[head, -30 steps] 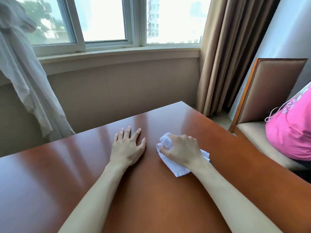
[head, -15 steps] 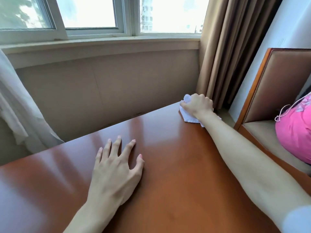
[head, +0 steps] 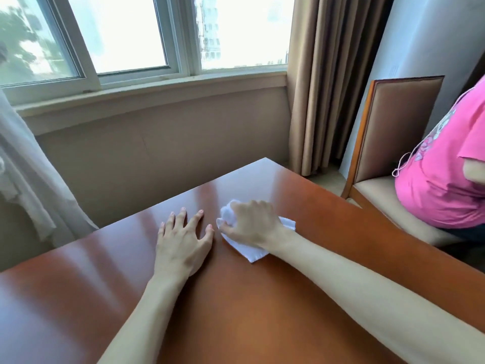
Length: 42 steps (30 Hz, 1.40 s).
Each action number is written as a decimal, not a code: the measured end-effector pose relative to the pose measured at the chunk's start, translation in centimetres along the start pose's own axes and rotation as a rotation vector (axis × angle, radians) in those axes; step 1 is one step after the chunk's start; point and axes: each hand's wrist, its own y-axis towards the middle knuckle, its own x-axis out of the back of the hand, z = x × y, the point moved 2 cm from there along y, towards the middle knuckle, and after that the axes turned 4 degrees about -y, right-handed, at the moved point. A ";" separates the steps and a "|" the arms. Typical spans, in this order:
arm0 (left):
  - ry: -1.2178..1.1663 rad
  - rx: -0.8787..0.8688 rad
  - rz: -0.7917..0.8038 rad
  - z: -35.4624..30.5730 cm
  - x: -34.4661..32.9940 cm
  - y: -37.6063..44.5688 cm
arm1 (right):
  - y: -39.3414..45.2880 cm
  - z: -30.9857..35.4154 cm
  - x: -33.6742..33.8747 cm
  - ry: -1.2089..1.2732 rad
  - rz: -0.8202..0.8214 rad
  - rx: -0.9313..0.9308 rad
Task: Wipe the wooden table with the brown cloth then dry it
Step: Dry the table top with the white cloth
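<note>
A glossy reddish-brown wooden table [head: 236, 311] fills the lower half of the head view. My right hand [head: 252, 223] grips a bunched white cloth [head: 252, 252] and presses it on the tabletop near the middle. Part of the cloth is hidden under the hand; a flat corner sticks out toward me. My left hand [head: 183, 240] rests flat on the table just left of the cloth, fingers spread. No brown cloth is in view.
A person in a pink shirt [head: 443, 174] sits on a padded wooden chair [head: 399, 127] close to the table's right edge. A beige curtain [head: 330, 82] hangs past the far corner. A wall under the window [head: 157, 143] and a sheer white curtain [head: 29, 185] stand behind and left.
My right hand pulled the white cloth back from the table's far corner to the middle, beside my left hand. The left hand stayed flat on the table.
</note>
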 end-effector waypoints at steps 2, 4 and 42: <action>-0.010 -0.001 0.007 0.1 0.1 -0.2 | -3.3 1.7 0.6 0.010 -0.037 0.078; -0.014 -0.009 0.012 0.2 0.0 -0.3 | -4.8 2.4 0.8 0.008 -0.049 0.148; 0.018 -0.014 0.023 0.2 0.3 -0.4 | -5.8 -2.5 2.2 -0.031 0.017 -0.033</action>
